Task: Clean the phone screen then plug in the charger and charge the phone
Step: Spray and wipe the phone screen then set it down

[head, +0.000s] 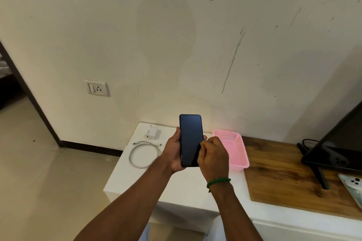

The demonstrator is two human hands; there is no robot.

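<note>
My left hand [175,150] holds a black phone [191,137] upright above the white table, its dark screen facing me. My right hand [213,157], with a green bead bracelet on the wrist, is curled at the phone's lower right edge, thumb against the screen. Whether a cloth is under those fingers cannot be told. A white charger adapter [151,132] lies on the white table [176,188], with a coiled white cable [144,154] in front of it. A wall socket with a switch [97,88] is on the wall to the left.
A pink plastic basket [235,150] stands right of the phone. Further right are a wooden top [278,178], a dark screen on a stand [337,148] and another phone [352,184] lying back up. A doorway opens at far left.
</note>
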